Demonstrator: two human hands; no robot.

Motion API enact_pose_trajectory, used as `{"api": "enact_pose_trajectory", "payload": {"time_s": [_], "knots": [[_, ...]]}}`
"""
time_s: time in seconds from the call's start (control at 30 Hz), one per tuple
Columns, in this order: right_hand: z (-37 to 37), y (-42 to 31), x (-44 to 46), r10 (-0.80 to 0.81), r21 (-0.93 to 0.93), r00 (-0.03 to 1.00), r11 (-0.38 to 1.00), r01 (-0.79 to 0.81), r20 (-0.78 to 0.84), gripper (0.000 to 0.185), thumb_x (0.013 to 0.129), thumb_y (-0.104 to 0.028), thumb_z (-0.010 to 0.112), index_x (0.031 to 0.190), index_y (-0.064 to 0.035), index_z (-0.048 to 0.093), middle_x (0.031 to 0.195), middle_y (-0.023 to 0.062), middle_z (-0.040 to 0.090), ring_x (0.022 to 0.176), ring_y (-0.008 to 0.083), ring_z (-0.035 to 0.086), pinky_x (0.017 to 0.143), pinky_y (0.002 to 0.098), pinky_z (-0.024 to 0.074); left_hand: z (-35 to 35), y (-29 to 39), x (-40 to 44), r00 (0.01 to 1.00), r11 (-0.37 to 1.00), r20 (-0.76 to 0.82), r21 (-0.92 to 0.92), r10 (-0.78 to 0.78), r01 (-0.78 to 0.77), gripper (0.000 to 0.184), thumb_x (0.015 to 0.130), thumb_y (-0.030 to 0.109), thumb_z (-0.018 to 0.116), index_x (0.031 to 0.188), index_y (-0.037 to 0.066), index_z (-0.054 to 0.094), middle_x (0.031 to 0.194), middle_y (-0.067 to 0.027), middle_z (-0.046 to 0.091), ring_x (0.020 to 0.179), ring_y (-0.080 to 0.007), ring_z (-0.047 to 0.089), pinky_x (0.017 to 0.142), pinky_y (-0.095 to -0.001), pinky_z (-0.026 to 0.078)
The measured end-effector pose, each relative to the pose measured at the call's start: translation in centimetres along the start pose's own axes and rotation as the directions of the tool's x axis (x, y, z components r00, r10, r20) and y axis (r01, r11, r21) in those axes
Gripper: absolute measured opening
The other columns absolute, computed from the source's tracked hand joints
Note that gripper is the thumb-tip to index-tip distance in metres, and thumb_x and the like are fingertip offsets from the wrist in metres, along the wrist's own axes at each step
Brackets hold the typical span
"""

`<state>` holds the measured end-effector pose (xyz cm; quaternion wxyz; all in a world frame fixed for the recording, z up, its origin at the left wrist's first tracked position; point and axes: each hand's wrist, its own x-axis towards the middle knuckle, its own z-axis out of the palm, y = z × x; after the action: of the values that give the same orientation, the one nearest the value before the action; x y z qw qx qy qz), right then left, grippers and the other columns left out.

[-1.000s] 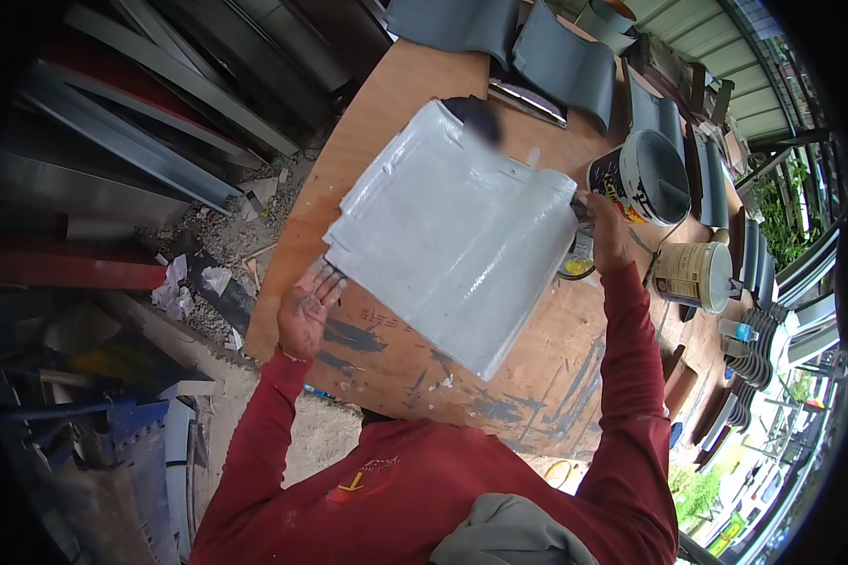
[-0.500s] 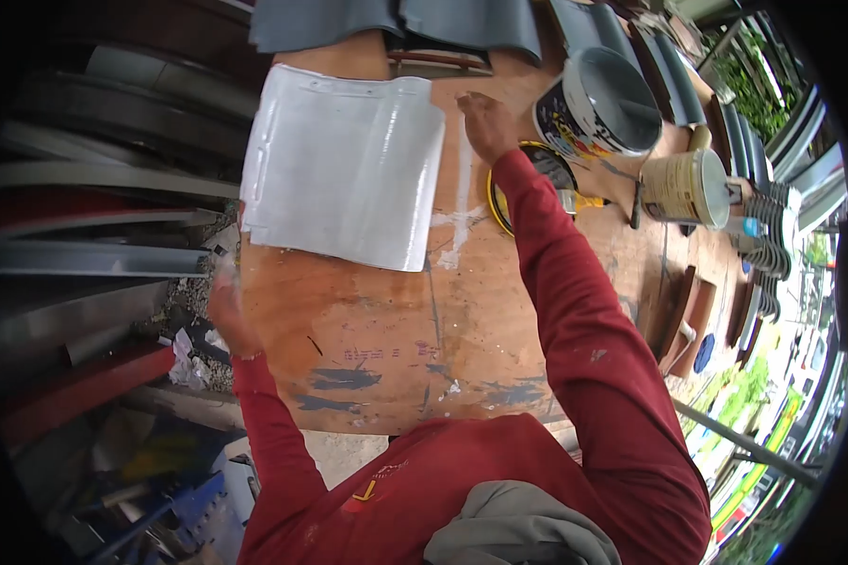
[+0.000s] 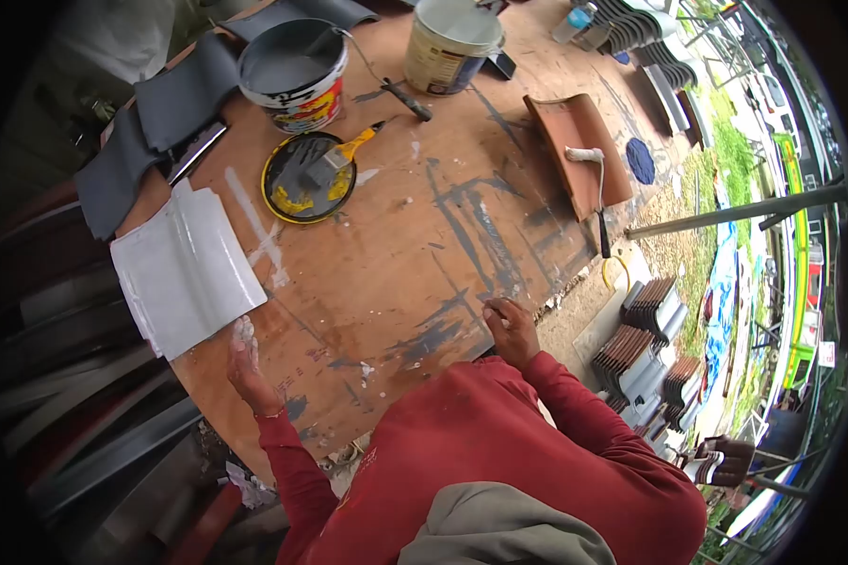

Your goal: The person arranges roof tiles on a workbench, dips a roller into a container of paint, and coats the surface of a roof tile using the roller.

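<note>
A white-painted roof tile (image 3: 187, 268) lies at the left of the wooden table. My left hand (image 3: 247, 372), with white paint on its fingers, is beside the tile's near right corner; its fingers are stretched out and hold nothing. Over the table's near edge, my right hand (image 3: 513, 334) has its fingers curled in, and nothing shows in them. A yellow-handled paintbrush (image 3: 334, 162) rests on a paint-smeared black lid with a yellow rim (image 3: 266, 179), beyond both hands.
A bucket of grey paint (image 3: 292, 80) and a cream bucket (image 3: 450, 47) stand at the back, with a black-handled tool (image 3: 407, 100) between them. A paint roller (image 3: 601, 202) leans on a brown tile (image 3: 561, 141). Dark tiles (image 3: 187, 92) line the back left; stacked tiles (image 3: 636, 348) stand off the right side.
The view has swung to the right, so the white tile now appears further left. My right hand has drawn back from beside the tile to the table's near edge.
</note>
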<state>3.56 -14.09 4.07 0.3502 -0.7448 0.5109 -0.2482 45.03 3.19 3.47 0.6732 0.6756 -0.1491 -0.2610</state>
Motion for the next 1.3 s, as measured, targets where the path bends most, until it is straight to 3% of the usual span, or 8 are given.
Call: {"api": "enact_pose_trajectory", "payload": {"time_s": [0.03,0.1,0.17,0.23,0.3,0.33,0.97,1.3], "knots": [[-2.4,1.5,-1.1,0.015,0.007,0.999,1.000,-0.014,-0.028,0.025,0.100,-0.018,0.064,0.112,0.0032,0.070,0.096,0.0197,0.073,0.088,0.0301,0.073,0.080,0.0397,0.0567,1.8,-0.1,-0.6,0.993,0.999,0.111,-0.036,-0.035,0.039,0.055,0.108,0.031,0.044,0.148,-0.006,0.052,0.149,-0.0157,0.058,0.142,-0.0257,0.052,0.120,-0.0394,0.035],[-7.6,5.1,-3.2,0.354,0.081,0.933,0.934,-0.349,-0.062,0.028,0.104,-0.019,0.061,0.113,0.0054,0.070,0.089,0.0131,0.072,0.079,0.0203,0.071,0.074,0.0340,0.0578,4.7,-0.4,-1.7,0.987,1.000,0.161,-0.009,-0.028,0.030,0.055,0.108,0.033,0.042,0.148,-0.005,0.053,0.150,-0.0163,0.057,0.143,-0.0265,0.051,0.121,-0.0401,0.035],[-9.4,17.0,-8.8,0.506,0.256,0.857,0.845,-0.469,-0.101,0.029,0.106,-0.019,0.057,0.115,0.0055,0.068,0.084,0.0114,0.070,0.071,0.0184,0.069,0.067,0.0342,0.0576,7.8,-0.2,-2.6,0.982,1.000,0.188,0.010,-0.016,0.014,0.056,0.109,0.035,0.041,0.148,-0.003,0.053,0.151,-0.0168,0.056,0.144,-0.0273,0.051,0.121,-0.0408,0.035],[-10.2,26.9,-15.1,0.850,0.555,0.525,0.412,-0.722,0.052,0.038,0.104,-0.023,0.053,0.131,0.0023,0.062,0.088,0.0167,0.072,0.067,0.0247,0.070,0.058,0.0324,0.0567,10.4,0.5,-3.6,0.986,0.999,0.164,-0.007,-0.030,0.031,0.057,0.109,0.036,0.040,0.151,-0.003,0.050,0.153,-0.0174,0.055,0.144,-0.0282,0.050,0.122,-0.0421,0.034],[-10.7,33.9,-21.6,0.902,0.314,0.092,-0.050,-0.948,0.422,0.057,0.105,-0.044,0.045,0.150,-0.0099,0.044,0.118,0.0210,0.074,0.092,0.0354,0.071,0.089,0.0523,0.0507,14.1,1.2,-5.1,0.990,0.996,0.135,-0.075,-0.032,0.042,0.058,0.109,0.037,0.042,0.151,-0.003,0.049,0.153,-0.0174,0.055,0.143,-0.0288,0.051,0.121,-0.0419,0.034],[-10.2,33.7,-23.6,0.906,0.273,-0.044,-0.173,-0.946,0.420,0.050,0.106,-0.036,0.043,0.148,-0.0097,0.048,0.117,0.0204,0.075,0.106,0.0402,0.070,0.086,0.0573,0.0549,15.6,1.7,-5.5,0.992,0.988,0.118,-0.141,-0.048,0.064,0.059,0.109,0.037,0.043,0.152,-0.003,0.047,0.153,-0.0175,0.055,0.143,-0.0293,0.051,0.121,-0.0418,0.034],[-13.9,44.4,-13.7,0.898,0.244,0.241,0.157,-0.957,0.367,0.038,0.104,-0.037,0.043,0.119,-0.0044,0.057,0.103,0.0201,0.073,0.094,0.0385,0.070,0.080,0.0519,0.0545,45.8,5.0,-8.3,0.828,0.999,0.558,0.033,-0.052,0.040,0.063,0.104,0.041,0.052,0.150,-0.001,0.052,0.148,-0.0159,0.059,0.135,-0.0267,0.058,0.116,-0.0401,0.038],[-14.0,44.1,-14.1,0.931,0.187,0.211,0.160,-0.969,0.298,0.040,0.103,-0.037,0.043,0.104,-0.0016,0.062,0.096,0.0199,0.073,0.087,0.0376,0.070,0.077,0.0490,0.0543,45.0,5.6,-7.2,0.850,0.998,0.524,-0.007,-0.049,0.062,0.064,0.105,0.042,0.048,0.151,-0.002,0.050,0.148,-0.0162,0.059,0.134,-0.0263,0.058,0.117,-0.0405,0.037]]}}
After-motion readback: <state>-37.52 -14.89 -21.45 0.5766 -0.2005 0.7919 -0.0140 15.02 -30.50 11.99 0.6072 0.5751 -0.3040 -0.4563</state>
